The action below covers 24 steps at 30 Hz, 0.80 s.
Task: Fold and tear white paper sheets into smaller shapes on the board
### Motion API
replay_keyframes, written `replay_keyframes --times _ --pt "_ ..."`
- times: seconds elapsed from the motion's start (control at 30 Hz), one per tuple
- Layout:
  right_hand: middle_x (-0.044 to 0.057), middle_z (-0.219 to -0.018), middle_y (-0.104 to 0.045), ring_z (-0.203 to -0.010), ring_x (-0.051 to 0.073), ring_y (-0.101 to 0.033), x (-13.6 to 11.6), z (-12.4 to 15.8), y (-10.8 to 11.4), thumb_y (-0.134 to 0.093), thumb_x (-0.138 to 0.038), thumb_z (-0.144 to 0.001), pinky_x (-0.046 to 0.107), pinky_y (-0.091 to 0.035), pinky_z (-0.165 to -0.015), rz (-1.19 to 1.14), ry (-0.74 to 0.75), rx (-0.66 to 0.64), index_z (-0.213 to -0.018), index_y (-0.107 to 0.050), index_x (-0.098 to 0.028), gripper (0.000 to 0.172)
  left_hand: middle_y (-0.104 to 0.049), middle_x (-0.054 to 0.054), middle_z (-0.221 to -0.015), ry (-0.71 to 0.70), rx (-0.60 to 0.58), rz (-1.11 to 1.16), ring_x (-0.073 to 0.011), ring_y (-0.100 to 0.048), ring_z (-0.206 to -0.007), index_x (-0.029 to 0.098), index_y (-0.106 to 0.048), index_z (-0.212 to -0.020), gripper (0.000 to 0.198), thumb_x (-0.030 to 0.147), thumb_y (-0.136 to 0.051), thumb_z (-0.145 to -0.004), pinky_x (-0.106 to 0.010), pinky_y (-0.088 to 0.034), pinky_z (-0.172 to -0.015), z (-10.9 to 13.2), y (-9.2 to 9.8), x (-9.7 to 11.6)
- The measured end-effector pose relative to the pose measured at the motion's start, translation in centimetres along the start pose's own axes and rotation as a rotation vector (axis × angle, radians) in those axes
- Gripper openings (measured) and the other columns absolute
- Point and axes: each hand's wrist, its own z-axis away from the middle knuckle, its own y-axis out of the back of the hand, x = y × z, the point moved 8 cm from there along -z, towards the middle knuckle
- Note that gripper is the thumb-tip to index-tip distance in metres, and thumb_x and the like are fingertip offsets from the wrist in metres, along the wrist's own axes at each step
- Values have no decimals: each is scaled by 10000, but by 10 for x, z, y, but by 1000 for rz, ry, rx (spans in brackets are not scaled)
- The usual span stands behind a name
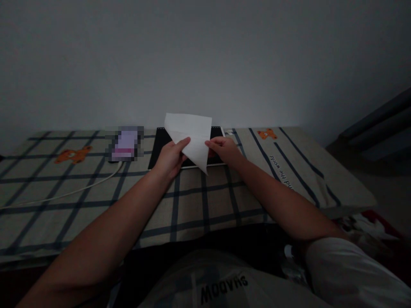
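Note:
A sheet of white paper (pixel 192 130), folded along a slanted edge with a pointed lower corner, is held up between my two hands. My left hand (pixel 171 157) grips its lower left side, the thumb lying on the front face and the fingers behind. On the right edge, my right hand (pixel 224 149) pinches the paper between thumb and fingertips. Beneath the paper, a black pad (pixel 159 147) with a row of punched holes along its far edge lies on the table. The paper and hands cover much of it.
A phone (pixel 125 144), its screen blurred, lies at the left with a white cable (pixel 93 185) running off leftward. The checked tablecloth (pixel 192 201) has bear prints. A small white scrap (pixel 230 132) sits behind my right hand. The wall (pixel 199 55) rises behind the table.

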Motion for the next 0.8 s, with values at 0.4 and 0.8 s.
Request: replay_keyframes --times 0.4,0.8 --pt "12 -640 -652 -593 144 -586 -3 1 1 -611 -671 -834 286 -482 -596 59 17 9 -709 -642 -205 483 -772 -100 -976 -97 51 -26 -202 -729 -869 130 -708 -895 222 252 -818 -745 -350 -598 -869 0 6 3" --pt "16 -629 -657 -590 153 -596 -4 2 3 -601 -630 -864 290 -493 -587 80 10 20 -689 -633 -215 451 -775 -103 -988 -94 52 -35 -225 -734 -922 143 -706 -884 219 257 -828 -743 -365 -602 -878 1 5 6"
